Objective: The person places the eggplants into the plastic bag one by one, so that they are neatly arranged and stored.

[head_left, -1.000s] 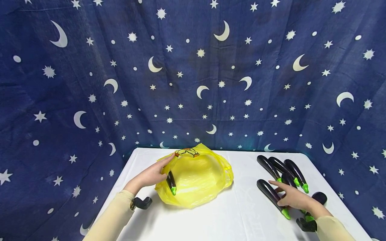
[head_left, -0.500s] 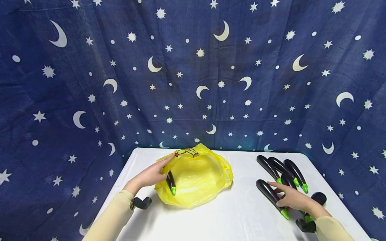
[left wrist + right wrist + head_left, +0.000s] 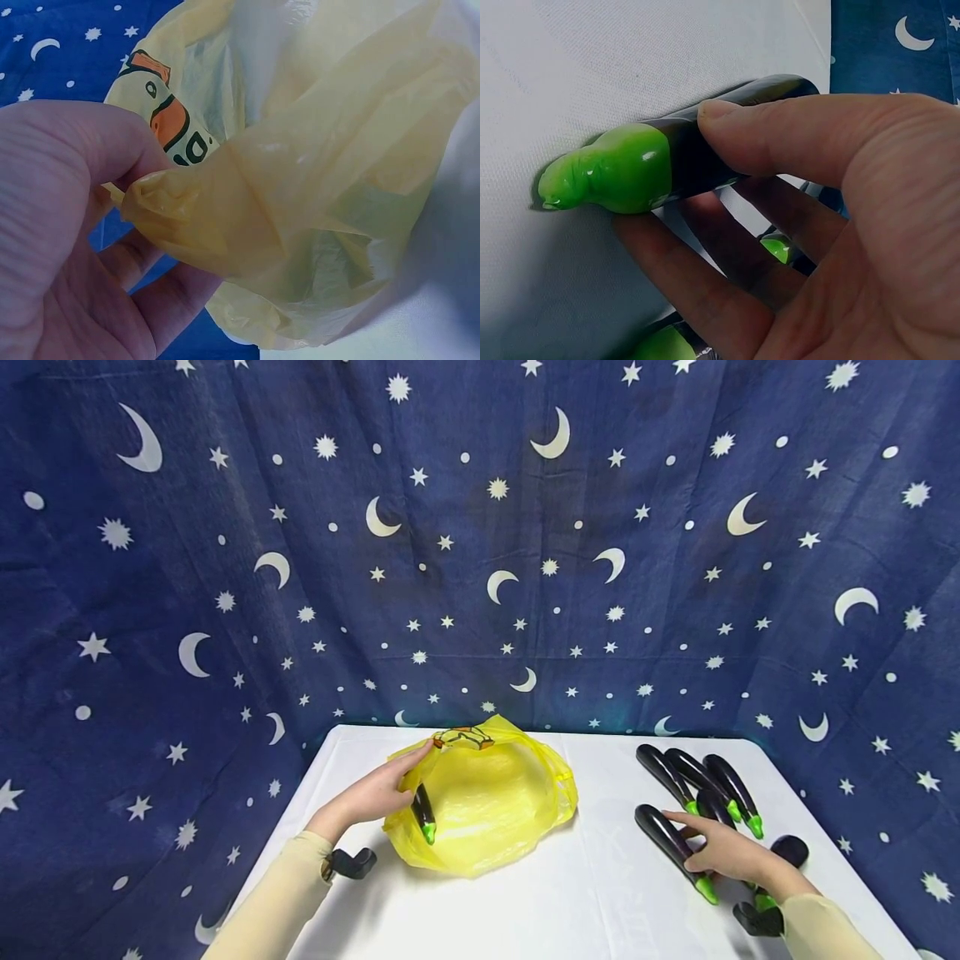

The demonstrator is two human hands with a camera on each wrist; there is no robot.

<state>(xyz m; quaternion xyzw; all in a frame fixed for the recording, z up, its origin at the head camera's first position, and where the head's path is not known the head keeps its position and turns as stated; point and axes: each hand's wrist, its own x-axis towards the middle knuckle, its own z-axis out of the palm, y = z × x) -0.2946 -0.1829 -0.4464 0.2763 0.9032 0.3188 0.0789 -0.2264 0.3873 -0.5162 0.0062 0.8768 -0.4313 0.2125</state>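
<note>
The yellow bag is pinched at its edge by the left hand, seemingly so that its mouth gapes; one bagged eggplant is seen inside. Over on the tabletop, a second eggplant is gripped near its green cap by the right hand, half spread, likely for control, with other eggplants bunched nearby.

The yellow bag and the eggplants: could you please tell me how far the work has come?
Already done: one eggplant lies inside the yellow bag. In hand: the left grip pinches the bag's edge, and the right grip holds a second eggplant. Apparently left: four eggplants farther back on the table, plus a partly hidden eggplant near the right wrist.
</note>
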